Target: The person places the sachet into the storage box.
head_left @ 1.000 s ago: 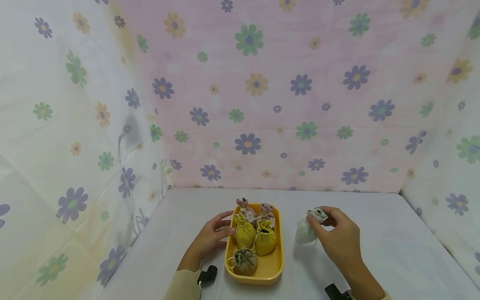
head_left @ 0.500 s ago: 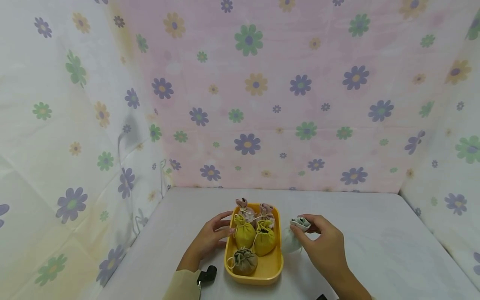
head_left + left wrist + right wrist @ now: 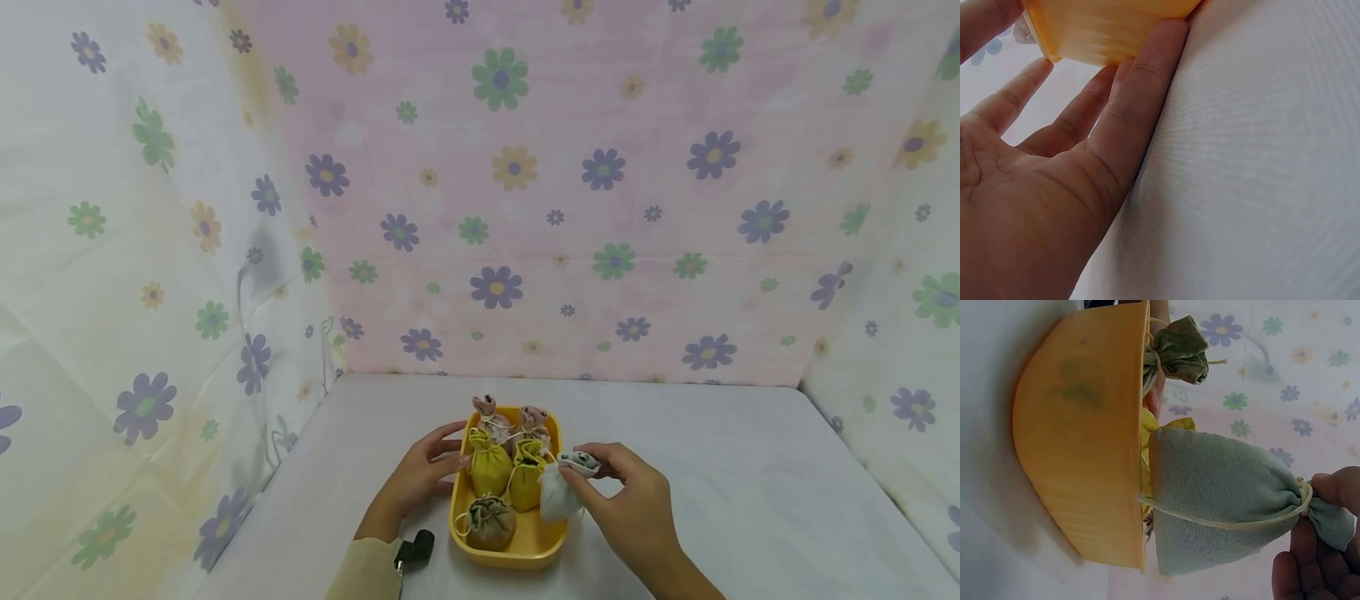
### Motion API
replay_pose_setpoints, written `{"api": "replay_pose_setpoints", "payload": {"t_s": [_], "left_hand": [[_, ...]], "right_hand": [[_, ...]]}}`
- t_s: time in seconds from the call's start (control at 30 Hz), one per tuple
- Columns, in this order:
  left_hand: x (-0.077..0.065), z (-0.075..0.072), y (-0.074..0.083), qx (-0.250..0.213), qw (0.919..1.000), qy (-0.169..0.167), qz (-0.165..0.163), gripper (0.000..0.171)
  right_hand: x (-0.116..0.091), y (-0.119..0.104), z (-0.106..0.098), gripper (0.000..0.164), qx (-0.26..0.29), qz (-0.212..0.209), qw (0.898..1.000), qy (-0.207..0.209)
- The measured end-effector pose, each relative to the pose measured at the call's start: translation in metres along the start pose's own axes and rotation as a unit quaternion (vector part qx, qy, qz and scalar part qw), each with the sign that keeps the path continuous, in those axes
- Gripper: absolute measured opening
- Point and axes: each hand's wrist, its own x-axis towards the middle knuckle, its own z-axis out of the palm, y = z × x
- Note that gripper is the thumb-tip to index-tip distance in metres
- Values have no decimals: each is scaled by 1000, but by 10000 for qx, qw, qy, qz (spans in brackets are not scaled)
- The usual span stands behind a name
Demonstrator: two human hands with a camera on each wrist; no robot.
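Observation:
My right hand point(image 3: 633, 504) pinches the gathered neck of a pale green drawstring pouch point(image 3: 558, 496). The pouch hangs over the right rim of a yellow plastic tray point(image 3: 538, 552); in the right wrist view its cloth body point(image 3: 1222, 494) and loose cord show just above that rim. Inside the tray, two yellow pouches point(image 3: 490, 468) stand side by side, the right one partly covered by the green pouch. Two pinkish pouches point(image 3: 495, 423) are behind them, and an olive-brown pouch point(image 3: 491, 523) is at the front left. Extended fingers of my left hand point(image 3: 415, 477) touch the tray's left wall.
A white cloth covers the table point(image 3: 720, 467). Flower-printed curtains point(image 3: 555, 250) close off the back and both sides. A black wrist-camera mount point(image 3: 417, 548) sits by the left sleeve.
My right hand has carried the pale green pouch leftward, from beside the tray to over its right rim. The left hand and the tray have stayed put.

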Motion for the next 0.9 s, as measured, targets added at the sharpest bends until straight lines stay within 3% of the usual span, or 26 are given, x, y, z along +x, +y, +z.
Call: {"api": "replay_pose_setpoints", "payload": {"t_s": [0.9], "left_hand": [[0,-1,-1,38,10000,47,-25,77]], "right_hand": [[-21,-4,20,29,400,-520,9963,-559]]}}
